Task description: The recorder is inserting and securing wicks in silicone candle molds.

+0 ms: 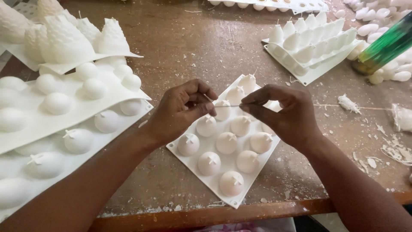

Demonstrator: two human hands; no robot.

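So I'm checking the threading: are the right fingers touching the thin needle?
Touching. The head view shows the right hand pinching the needle between its fingers.

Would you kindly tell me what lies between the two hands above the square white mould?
In the head view, a thin needle spans the gap between the left hand and right hand, over the white mould.

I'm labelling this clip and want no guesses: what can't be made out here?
Head view only:
- Thin needle or wire between left hand and right hand: too fine to identify.
- Square white mould: far bumps hidden by both hands.
- Green cylinder: blurred, cut off by right edge.
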